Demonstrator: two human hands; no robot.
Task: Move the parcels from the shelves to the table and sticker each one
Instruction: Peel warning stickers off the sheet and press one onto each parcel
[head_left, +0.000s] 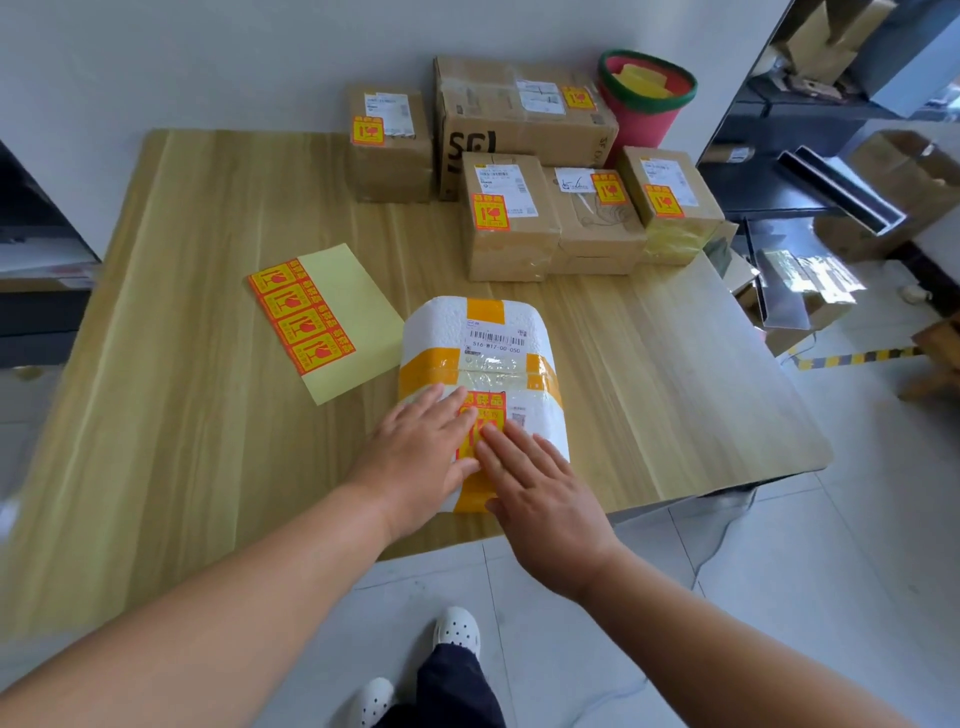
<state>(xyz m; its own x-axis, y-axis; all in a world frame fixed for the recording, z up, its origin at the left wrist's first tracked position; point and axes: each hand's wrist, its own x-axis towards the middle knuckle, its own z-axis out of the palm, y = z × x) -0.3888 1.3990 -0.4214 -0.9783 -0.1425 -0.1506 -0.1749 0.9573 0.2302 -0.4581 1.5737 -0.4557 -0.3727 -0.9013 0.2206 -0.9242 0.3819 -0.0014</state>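
A white foam parcel (485, 332) bound with orange tape lies near the front edge of the wooden table (182, 415). A red-and-yellow fragile sticker (485, 405) sits on its near top face. My left hand (415, 457) and my right hand (540, 483) both lie flat on the sticker with straight fingers, pressing it down. To the left of the parcel lies a sticker sheet (311, 322) with several stickers on yellow backing. At the back of the table stand several cardboard parcels (509, 213), each bearing a fragile sticker.
A red bin with a green rim (647, 98) stands behind the boxes at the wall. Dark shelves (810, 130) with cardboard boxes stand at the right. A yellow-black floor stripe (852, 358) runs beside the table. My feet in white shoes (457, 631) stand below the table edge.
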